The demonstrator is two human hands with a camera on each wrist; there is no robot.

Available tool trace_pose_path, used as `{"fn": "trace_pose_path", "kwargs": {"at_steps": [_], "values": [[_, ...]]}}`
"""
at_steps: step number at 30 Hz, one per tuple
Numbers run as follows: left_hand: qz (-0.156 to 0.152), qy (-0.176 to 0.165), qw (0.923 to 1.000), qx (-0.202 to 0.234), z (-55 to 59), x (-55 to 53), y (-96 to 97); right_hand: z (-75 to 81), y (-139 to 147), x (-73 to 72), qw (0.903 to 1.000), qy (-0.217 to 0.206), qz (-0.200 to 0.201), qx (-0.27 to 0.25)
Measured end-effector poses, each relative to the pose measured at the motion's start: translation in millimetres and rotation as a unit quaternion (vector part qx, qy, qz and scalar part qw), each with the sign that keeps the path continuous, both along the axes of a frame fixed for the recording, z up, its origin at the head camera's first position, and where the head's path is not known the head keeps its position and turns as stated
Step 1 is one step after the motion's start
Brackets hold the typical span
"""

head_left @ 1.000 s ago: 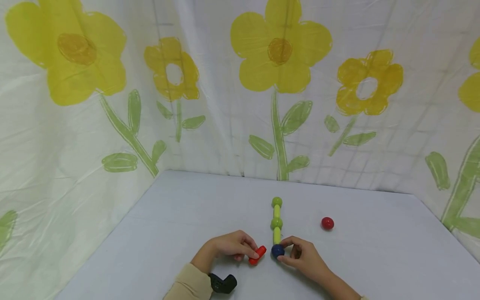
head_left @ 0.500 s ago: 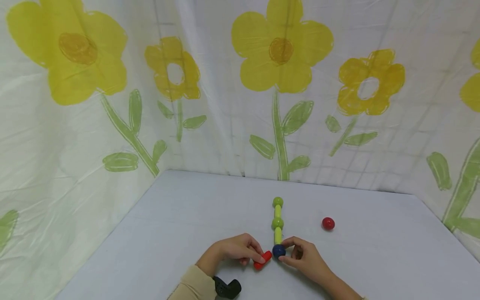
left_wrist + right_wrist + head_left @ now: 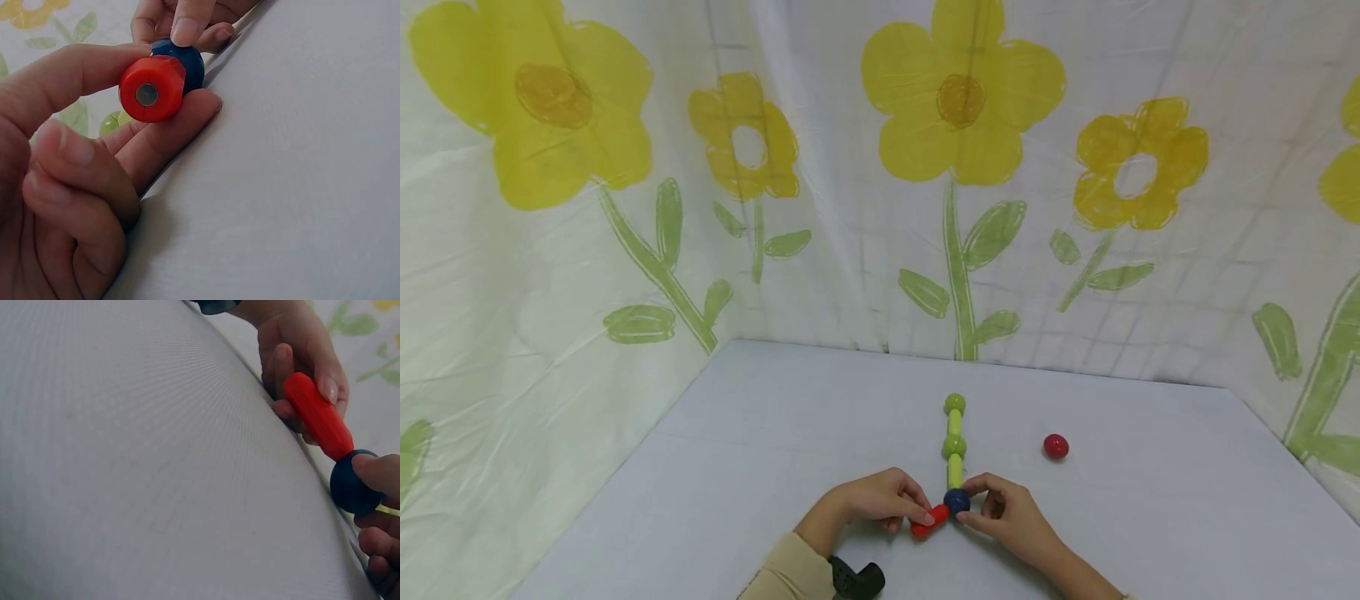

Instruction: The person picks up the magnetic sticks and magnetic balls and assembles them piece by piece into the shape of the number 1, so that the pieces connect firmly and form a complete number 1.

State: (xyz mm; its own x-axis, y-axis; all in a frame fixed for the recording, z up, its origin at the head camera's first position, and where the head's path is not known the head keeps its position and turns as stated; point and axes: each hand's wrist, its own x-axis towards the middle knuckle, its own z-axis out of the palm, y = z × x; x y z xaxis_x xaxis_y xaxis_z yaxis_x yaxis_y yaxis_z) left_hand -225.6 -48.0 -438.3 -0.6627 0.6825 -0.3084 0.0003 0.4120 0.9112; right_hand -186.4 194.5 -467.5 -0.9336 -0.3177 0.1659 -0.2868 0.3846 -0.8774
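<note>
My left hand [image 3: 886, 498] pinches a red rod [image 3: 930, 522] between thumb and fingers. In the left wrist view the rod's near end shows a round grey metal disc [image 3: 147, 94]. The rod's far end touches a dark blue ball [image 3: 957, 502], as the right wrist view also shows. Thumb and index finger of my right hand [image 3: 1009, 515] grip that ball from the right. From the ball a straight chain runs away from me: a yellow-green rod [image 3: 955, 472], a green ball [image 3: 954, 447], another yellow-green rod [image 3: 954, 422] and a green end ball [image 3: 955, 403].
A loose red ball [image 3: 1056, 447] lies to the right of the chain on the white table [image 3: 760, 433]. A black curved device [image 3: 857, 579] sits at my left wrist. Behind the table hangs a white curtain [image 3: 835, 250] printed with yellow flowers.
My left hand has moved right with the red rod, and the gap between rod and blue ball has closed. My right hand has stayed in place on the ball.
</note>
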Motion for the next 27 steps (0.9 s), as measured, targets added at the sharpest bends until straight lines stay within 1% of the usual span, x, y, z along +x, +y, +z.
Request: {"fn": "trace_pose_path", "kwargs": {"at_steps": [8,14,17,23,27], "values": [[0.000,0.001,1.0000,0.000,0.8,0.3,-0.4,0.8,0.8,0.6,0.9999,0.007,0.009,0.001],[0.000,-0.004,1.0000,0.006,-0.9,1.0,0.7,1.2,0.9,1.1,1.0000,-0.003,0.005,0.005],[-0.007,-0.003,0.9999,0.011,-1.7,1.6,2.0,2.0,0.7,1.5,1.0000,-0.007,0.004,0.005],[-0.018,0.001,0.9997,0.016,-3.5,3.8,5.7,2.9,0.1,2.3,0.9999,0.006,0.003,0.008],[-0.017,0.002,0.9997,0.017,-4.4,4.9,7.6,3.2,-0.1,2.3,0.9999,0.011,0.004,0.011]]}}
